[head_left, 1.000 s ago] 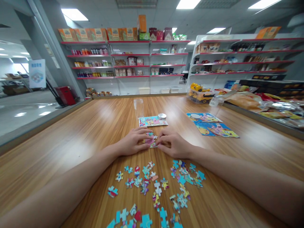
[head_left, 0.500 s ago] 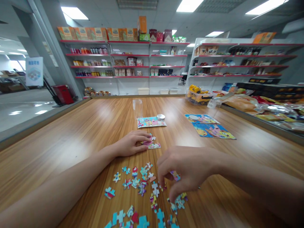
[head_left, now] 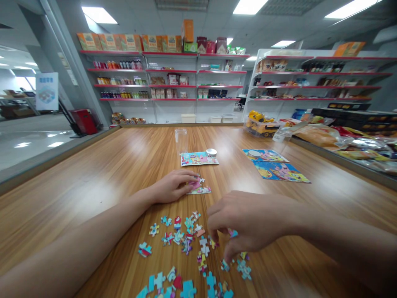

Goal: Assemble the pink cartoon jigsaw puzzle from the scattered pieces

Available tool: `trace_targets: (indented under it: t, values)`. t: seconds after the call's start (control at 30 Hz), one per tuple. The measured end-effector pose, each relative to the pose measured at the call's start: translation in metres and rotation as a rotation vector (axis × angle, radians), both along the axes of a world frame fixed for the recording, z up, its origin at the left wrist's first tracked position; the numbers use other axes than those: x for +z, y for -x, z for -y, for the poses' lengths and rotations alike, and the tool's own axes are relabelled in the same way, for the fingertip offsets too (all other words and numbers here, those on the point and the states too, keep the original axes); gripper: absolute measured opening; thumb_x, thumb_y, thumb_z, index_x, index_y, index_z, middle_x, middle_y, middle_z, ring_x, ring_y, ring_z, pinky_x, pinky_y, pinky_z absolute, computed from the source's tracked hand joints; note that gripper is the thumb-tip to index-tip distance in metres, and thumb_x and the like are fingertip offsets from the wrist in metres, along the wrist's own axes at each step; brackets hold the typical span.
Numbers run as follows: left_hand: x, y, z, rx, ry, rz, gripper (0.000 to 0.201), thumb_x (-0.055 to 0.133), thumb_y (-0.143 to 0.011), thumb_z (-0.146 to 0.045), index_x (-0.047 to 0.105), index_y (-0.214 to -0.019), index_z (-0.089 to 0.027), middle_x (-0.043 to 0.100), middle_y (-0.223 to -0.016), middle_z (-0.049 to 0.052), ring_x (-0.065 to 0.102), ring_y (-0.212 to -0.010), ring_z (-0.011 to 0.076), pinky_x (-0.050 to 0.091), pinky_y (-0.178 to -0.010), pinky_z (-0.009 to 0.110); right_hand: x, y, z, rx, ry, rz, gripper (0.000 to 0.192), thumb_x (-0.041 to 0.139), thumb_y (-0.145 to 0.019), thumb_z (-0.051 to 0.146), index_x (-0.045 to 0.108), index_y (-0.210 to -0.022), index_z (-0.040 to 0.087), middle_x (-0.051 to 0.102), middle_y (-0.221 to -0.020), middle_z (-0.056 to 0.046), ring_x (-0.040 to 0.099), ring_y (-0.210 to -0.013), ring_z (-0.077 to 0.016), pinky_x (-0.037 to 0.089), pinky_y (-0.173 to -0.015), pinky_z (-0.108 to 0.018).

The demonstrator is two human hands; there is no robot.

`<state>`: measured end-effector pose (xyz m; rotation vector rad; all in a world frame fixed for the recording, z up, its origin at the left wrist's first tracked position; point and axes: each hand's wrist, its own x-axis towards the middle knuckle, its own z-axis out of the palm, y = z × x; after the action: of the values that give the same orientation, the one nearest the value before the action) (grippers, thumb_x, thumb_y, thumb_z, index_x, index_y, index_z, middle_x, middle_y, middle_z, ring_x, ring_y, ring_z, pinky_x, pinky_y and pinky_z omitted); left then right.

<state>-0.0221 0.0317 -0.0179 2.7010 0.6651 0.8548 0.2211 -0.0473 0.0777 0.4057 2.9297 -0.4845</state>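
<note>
Table (head_left: 136, 153): three cards (head_left: 281, 171); one puzzle (head_left: 197, 189) under loose left hand (head_left: 173, 185); right hand (head_left: 242, 219) seemingly unclenched.

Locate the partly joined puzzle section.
In the head view, the partly joined puzzle section lies near the middle, just right of the left hand, which overlaps its left part, and on the near side of the printed card.

L hand (head_left: 178, 185) is seen just L of frame ctr, laid palm-down w/ fingers pointed R; L forearm (head_left: 93, 244) is stretched up from btm L corner. R hand (head_left: 243, 219) is held lower, R of ctr, fingers curled down, thumb set apart; R forearm (head_left: 335, 242) is angled in from lower R edge.
</note>
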Motion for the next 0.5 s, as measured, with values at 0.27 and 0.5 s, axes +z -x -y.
trace_targets:
  t: [0.27, 0.5]
  values:
    - [-0.006, 0.003, -0.006, 0.078, -0.104, 0.122, 0.033, 0.045, -0.094, -0.008, 0.066, -0.118, -0.018, 0.065, -0.119, 0.011, 0.060, -0.113, 0.0219, 0.050, -0.099, 0.042, 0.006, -0.028, -0.012, -0.307, -0.270, 0.256, 0.031, 0.091, -0.053, 0.039, 0.072, -0.066, 0.019, 0.051, -0.050, 0.003, 0.045, -0.039, -0.0136, 0.022, -0.040, -0.025]
    - [-0.004, 0.002, -0.006, 0.021, -0.147, 0.114, 0.037, 0.045, -0.088, -0.002, 0.071, -0.110, -0.019, 0.069, -0.112, 0.010, 0.062, -0.109, 0.0217, 0.052, -0.096, 0.043, -0.003, -0.030, -0.013, -0.435, -0.278, 0.351, 0.037, 0.096, -0.042, 0.036, 0.069, -0.058, 0.018, 0.045, -0.046, 0.005, 0.034, -0.034, -0.0093, 0.022, -0.037, -0.023]
